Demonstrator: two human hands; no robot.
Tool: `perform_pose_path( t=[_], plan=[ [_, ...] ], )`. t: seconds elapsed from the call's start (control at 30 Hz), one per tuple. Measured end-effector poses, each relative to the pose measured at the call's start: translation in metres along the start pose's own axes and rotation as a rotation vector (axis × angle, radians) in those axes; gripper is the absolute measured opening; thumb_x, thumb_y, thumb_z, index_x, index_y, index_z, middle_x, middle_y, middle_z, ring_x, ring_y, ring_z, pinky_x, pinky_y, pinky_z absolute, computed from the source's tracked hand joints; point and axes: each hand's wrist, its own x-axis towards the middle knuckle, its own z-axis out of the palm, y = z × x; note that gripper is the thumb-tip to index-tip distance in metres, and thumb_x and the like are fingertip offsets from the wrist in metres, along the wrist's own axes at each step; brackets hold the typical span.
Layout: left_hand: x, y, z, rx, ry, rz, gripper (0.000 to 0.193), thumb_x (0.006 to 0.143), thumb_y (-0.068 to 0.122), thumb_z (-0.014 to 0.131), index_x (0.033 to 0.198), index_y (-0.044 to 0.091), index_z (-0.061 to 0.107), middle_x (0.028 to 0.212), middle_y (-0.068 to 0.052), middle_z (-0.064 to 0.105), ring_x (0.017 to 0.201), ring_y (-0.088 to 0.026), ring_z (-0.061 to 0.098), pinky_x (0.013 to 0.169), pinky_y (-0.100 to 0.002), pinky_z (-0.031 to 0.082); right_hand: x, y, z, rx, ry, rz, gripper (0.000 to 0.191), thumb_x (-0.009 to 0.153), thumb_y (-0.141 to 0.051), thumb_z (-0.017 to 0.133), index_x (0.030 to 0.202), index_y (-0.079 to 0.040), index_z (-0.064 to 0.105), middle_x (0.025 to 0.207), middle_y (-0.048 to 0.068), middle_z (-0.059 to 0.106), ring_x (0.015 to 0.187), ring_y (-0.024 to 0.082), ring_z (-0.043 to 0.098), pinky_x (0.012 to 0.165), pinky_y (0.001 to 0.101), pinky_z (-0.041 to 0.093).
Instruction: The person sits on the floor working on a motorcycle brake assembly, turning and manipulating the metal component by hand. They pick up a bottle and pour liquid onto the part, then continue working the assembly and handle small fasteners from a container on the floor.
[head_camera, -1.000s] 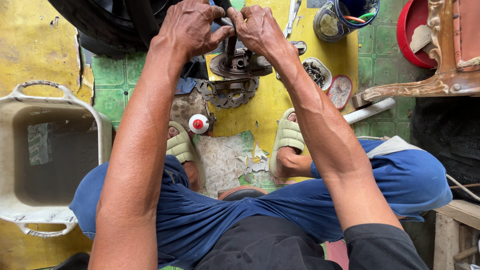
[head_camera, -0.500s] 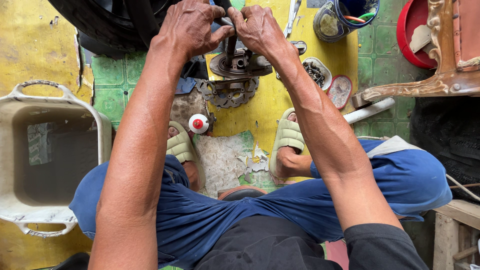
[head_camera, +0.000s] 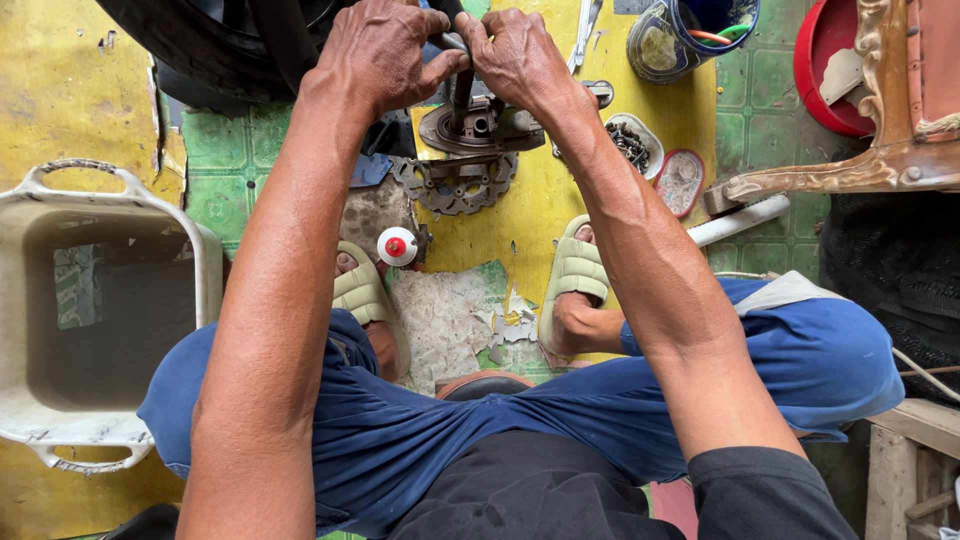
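Left hand & right hand both clenched on dark metal tool handle standing upright in round grey metal hub part, far centre on floor. Toothed brake disc just nearer; black tyre far left.

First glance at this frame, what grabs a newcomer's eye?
Both hands, left hand and right hand, meet at top centre, gripping a dark tool upright on a round metal part. Just below lies a toothed brake disc on the yellow floor. At left sits a dirty white plastic tub.
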Motion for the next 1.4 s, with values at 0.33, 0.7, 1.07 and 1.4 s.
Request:
perform_pose_path(
  t=[0.33, 0.7, 1.07, 1.4],
  plan=[
    [-0.0022, 0.0021, -0.0009, -0.015, 0.009, 0.016, 0.044, 0.094, 0.049, 0.078, 0.113, 0.01, 0.08, 0.102, -0.019, 0.073, 0.097, -0.039, 0.068, 0.08, -0.052, 0.053, -0.0027, 0.0012, 0.0011, -0.002, 0.001, 0.007, 0.054, 0.103, -0.045, 0.059, 0.085, 0.004, 0.074, 0.068, 0.026, 0.066, 0.064, 0.04, 0.069, 0.062, 0.0493, 0.053],
    [-0.0021, 0.0008, 0.0008, -0.017, 0.015, 0.01, 0.045, 0.094, 0.05, 0.078, 0.113, 0.01, 0.08, 0.103, -0.019, 0.074, 0.097, -0.039, 0.068, 0.08, -0.052, 0.053, -0.0024, 0.0, 0.0008, 0.002, -0.009, 0.018, 0.053, 0.103, -0.045, 0.058, 0.086, 0.003, 0.074, 0.068, 0.027, 0.066, 0.065, 0.04, 0.07, 0.063, 0.0493, 0.053],
    [-0.0024, 0.0013, 0.0045, 0.01, -0.005, -0.014, 0.049, 0.094, 0.052, 0.077, 0.118, 0.009, 0.079, 0.11, -0.02, 0.072, 0.103, -0.039, 0.066, 0.083, -0.053, 0.052, -0.0032, 0.0014, 0.0017, -0.01, -0.014, 0.03, 0.055, 0.102, -0.046, 0.059, 0.085, 0.004, 0.074, 0.069, 0.028, 0.066, 0.066, 0.042, 0.07, 0.064, 0.0501, 0.054],
    [-0.0031, 0.0006, 0.0044, -0.002, -0.02, -0.02, 0.047, 0.095, 0.051, 0.077, 0.117, 0.01, 0.079, 0.11, -0.02, 0.071, 0.105, -0.039, 0.065, 0.084, -0.053, 0.051, -0.0042, -0.002, 0.0004, -0.001, -0.011, 0.031, 0.055, 0.102, -0.046, 0.059, 0.085, 0.003, 0.074, 0.067, 0.027, 0.066, 0.064, 0.041, 0.069, 0.063, 0.05, 0.053]
  ],
)
